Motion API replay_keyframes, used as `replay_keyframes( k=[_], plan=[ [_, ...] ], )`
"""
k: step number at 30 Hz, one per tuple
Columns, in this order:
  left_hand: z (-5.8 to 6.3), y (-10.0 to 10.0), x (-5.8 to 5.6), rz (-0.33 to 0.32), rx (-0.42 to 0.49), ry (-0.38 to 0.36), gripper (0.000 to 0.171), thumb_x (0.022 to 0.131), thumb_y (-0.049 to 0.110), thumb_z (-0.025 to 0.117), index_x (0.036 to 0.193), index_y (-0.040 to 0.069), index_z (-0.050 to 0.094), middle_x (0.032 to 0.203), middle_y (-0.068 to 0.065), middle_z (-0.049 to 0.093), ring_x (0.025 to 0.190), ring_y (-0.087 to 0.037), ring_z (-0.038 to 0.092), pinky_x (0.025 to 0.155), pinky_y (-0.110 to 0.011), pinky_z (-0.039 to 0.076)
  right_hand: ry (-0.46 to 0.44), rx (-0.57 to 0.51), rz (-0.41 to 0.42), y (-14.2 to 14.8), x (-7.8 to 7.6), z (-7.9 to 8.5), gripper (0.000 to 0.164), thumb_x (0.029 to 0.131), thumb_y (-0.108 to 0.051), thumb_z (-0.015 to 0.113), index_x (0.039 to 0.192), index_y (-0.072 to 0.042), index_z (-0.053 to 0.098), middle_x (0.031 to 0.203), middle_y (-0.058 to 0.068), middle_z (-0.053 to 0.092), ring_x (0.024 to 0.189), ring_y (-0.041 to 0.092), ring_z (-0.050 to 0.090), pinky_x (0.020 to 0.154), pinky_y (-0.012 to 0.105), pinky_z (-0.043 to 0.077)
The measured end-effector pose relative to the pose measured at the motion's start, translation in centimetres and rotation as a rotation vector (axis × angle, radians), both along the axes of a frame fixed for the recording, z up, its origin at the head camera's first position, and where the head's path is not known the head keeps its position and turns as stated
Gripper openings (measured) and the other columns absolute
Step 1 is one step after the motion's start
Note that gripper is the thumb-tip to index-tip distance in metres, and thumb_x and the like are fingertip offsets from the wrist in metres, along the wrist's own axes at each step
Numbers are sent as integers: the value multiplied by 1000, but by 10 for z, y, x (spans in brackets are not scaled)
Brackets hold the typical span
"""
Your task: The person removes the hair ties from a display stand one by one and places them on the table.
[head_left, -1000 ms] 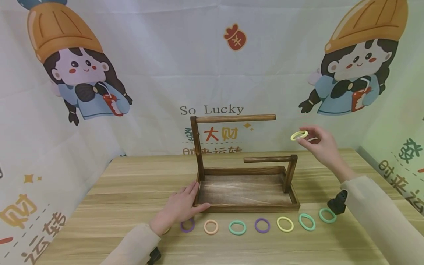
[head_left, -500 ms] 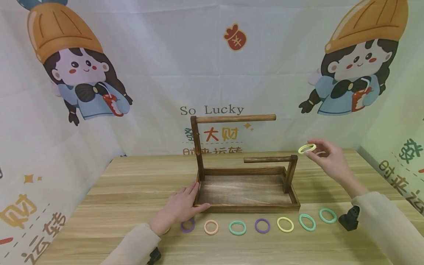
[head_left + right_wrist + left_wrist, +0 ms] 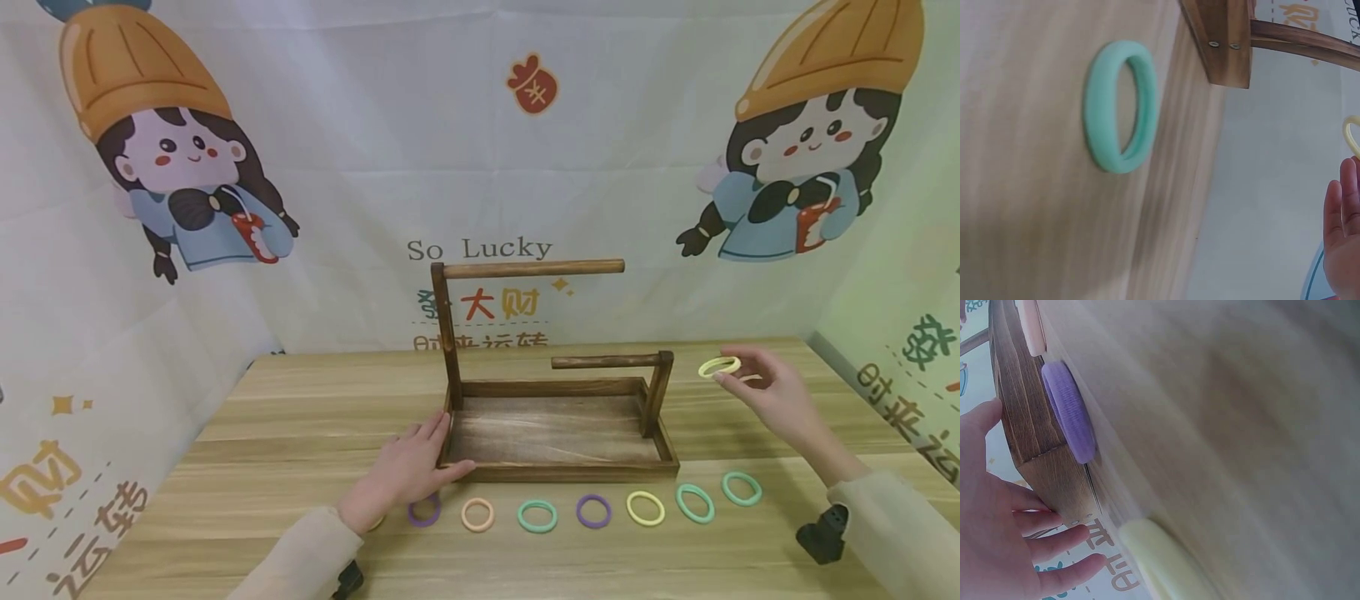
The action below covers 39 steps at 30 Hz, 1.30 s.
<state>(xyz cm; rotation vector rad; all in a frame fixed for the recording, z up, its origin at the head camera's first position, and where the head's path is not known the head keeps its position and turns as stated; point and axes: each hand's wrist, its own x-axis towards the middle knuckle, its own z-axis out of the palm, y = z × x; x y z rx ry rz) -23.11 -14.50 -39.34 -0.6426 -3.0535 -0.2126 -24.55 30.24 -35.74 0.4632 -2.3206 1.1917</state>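
A dark wooden tray (image 3: 555, 472) carries two upright posts, each with a horizontal bar. The long upper bar (image 3: 532, 268) points right from the tall left post; the short lower bar (image 3: 607, 362) points left from the right post. My left hand (image 3: 408, 471) rests on the tray's left end, fingers spread, thumb over the front rim. Right of the short post, my right hand (image 3: 772, 387) pinches a yellow ring (image 3: 719, 367) between thumb and fingers, raised over the table. In the right wrist view that ring shows only partly, at the edge.
Along the tray's front lies a row of rings: purple (image 3: 424, 510), orange (image 3: 478, 514), green (image 3: 537, 516), another purple ring (image 3: 594, 511), yellow (image 3: 646, 508) and two more green rings at right. A further yellow ring (image 3: 1163, 559) lies mostly behind my left wrist. Printed cloth hangs behind the table.
My right hand has moved down and to the right with the yellow ring, from above the short post's height to beside it. The left hand, tray and row of rings stay put.
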Motion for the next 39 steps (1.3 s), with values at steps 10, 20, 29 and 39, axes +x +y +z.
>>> replay_keyframes(
  k=[10, 20, 29, 39],
  plan=[
    [0, 0, 0, 5, 4, -8, 90, 80, 68, 36, 136, -2, 29, 139, -16, 28, 117, -39, 35, 86, -55, 34, -22, 12, 4, 15, 17, -16, 29, 82, -1, 60, 110, 2, 53, 86, -10, 56, 74, 1, 52, 63, 11, 42],
    [-1, 0, 0, -3, 5, 9, 89, 80, 67, 37, 135, -2, 30, 138, -17, 29, 117, -39, 36, 85, -55, 35, -42, 10, -29, 32, 36, -28, 27, 81, 1, 61, 107, 5, 53, 78, -4, 60, 71, -1, 52, 61, 10, 43],
    [1, 1, 1, 5, -1, 4, 89, 80, 67, 36, 136, -2, 29, 139, -16, 28, 117, -39, 36, 85, -54, 36, -70, 46, -26, 46, 49, -34, 27, 80, 1, 63, 105, 6, 53, 77, -10, 59, 69, -1, 52, 61, 10, 43],
    [1, 0, 1, 3, -4, -4, 89, 80, 67, 36, 136, -2, 29, 139, -16, 28, 117, -39, 36, 84, -55, 35, -193, 144, -33, 57, 60, -42, 32, 80, -5, 65, 106, 10, 52, 78, -7, 60, 69, 1, 54, 59, 15, 43]
  ],
)
